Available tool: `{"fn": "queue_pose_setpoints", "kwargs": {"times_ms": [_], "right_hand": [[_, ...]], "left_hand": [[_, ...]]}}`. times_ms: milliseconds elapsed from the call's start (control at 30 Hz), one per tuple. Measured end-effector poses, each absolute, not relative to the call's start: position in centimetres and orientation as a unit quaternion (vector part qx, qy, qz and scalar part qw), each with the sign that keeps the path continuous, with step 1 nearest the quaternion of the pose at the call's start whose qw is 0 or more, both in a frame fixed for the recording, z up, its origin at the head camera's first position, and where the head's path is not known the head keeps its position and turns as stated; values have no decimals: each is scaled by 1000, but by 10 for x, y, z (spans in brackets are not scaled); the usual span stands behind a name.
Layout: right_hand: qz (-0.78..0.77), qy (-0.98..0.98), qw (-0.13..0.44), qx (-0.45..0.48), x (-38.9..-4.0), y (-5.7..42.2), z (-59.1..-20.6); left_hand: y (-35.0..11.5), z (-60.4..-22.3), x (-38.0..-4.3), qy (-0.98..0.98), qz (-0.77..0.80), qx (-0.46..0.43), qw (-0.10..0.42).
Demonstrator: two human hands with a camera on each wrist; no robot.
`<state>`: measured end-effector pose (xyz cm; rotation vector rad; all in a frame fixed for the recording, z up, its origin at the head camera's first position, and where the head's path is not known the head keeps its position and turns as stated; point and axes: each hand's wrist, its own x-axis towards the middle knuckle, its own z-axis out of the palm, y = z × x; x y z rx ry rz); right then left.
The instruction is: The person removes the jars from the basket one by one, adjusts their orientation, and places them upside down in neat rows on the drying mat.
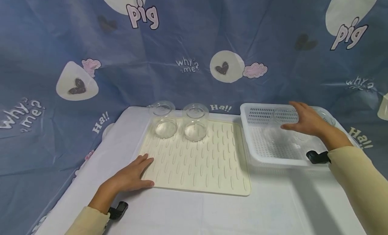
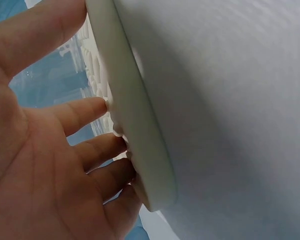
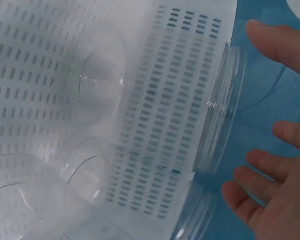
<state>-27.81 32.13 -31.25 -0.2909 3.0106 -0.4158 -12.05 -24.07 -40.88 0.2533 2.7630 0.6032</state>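
Observation:
My left hand rests at the near left corner of a cream ribbed mat, fingers spread. In the left wrist view its fingertips touch the mat along the edge. Two clear jars stand side by side on the mat's far left part. Over a white slotted basket at the right, my right hand hovers with thumb and fingers apart, holding nothing. Several more clear jars stand in the basket; the right wrist view shows one jar's rim just in front of the fingers.
A white cloth covers the table under the mat and basket. Behind them hangs a blue printed curtain, close to the basket's back edge and the jars. Each wrist wears a black strap-on device.

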Motion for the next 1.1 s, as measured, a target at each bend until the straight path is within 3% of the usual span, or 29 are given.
{"fn": "queue_pose_setpoints", "kwargs": {"times_ms": [233,533,767,1100], "right_hand": [[-159,980,108,-61,-284,323,-319],[-194,970,130,-74,-290,321,-321],[-289,933,200,-72,-288,337,-330],[-306,932,185,-64,-294,336,-342]], "left_hand": [[-242,-410,-120,960,214,88,156],[-242,-407,-120,960,216,83,155],[-241,-409,-120,962,205,91,154],[-241,-409,-120,961,207,95,155]]}}
